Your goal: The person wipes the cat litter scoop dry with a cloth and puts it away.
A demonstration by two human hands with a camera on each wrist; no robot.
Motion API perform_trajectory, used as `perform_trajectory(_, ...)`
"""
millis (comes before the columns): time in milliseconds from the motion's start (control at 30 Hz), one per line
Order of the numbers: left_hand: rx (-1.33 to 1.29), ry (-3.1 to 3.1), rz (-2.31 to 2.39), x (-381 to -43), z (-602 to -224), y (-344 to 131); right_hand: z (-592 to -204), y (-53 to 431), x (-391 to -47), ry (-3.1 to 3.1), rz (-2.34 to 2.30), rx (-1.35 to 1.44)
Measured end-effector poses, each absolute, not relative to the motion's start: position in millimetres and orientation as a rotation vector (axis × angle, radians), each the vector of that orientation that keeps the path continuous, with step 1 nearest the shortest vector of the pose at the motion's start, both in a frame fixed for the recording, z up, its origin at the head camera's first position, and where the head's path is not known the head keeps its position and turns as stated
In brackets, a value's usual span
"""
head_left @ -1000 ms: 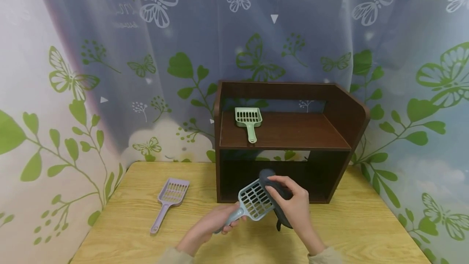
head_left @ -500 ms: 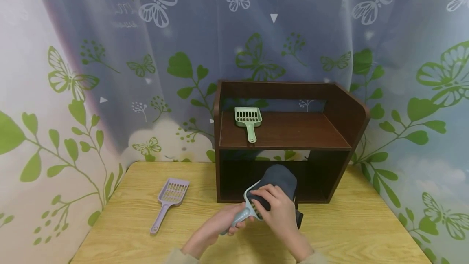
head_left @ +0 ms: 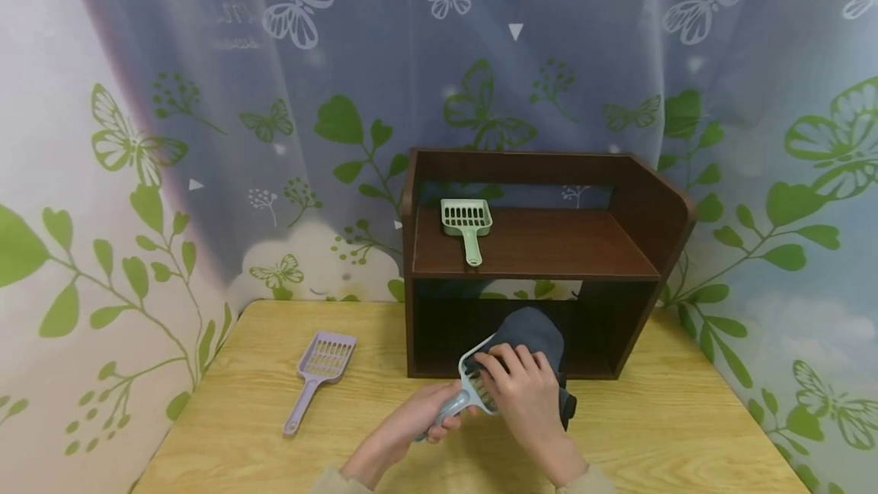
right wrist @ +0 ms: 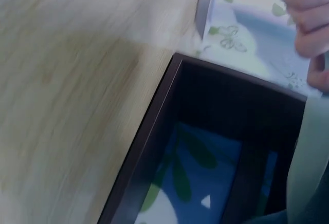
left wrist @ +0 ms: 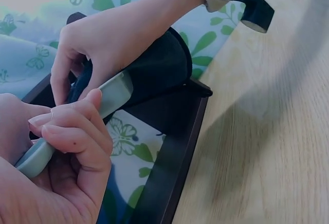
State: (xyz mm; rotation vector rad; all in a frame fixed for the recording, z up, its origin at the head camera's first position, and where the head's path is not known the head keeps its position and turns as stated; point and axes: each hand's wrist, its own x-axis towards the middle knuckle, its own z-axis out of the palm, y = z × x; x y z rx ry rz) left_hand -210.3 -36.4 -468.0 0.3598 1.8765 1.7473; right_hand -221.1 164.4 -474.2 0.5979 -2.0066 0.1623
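My left hand point(head_left: 425, 408) grips the handle of a light blue litter scoop point(head_left: 456, 402), its slotted head raised towards the right. In the left wrist view, fingers of the left hand point(left wrist: 77, 147) curl round the scoop handle point(left wrist: 38, 157). My right hand point(head_left: 528, 391) holds a dark navy, soft-looking piece point(head_left: 528, 326) with a rounded end and a black strap, against the scoop's head. Its exact kind is unclear. Fingertips of the right hand lie over the slots, and much of the head is covered. The right wrist view shows only part of the scoop point(right wrist: 308, 147).
Behind the hands stands a dark brown two-level shelf point(head_left: 549, 238). A green litter scoop point(head_left: 468, 227) lies on its upper board. To the left, a purple litter scoop point(head_left: 318, 372) rests on the wooden table point(head_left: 240, 433). A printed curtain point(head_left: 370, 59) hangs behind.
The navy piece has turned from edge-on to broadside and now covers much of the blue scoop's head. My right hand shifted left onto the slots, then slightly right; the left hand barely moved.
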Motion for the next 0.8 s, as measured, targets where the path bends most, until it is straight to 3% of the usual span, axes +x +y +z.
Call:
perform_trajectory(433,0.367,1.908,1.758,-207,-465,-37,-472,177,-228,-2.053,0.192,0.530)
perform_trajectory(800,0.365,1.921,1.760,-210,-464,-35,-474,157,-222,-2.014,0.342,0.683)
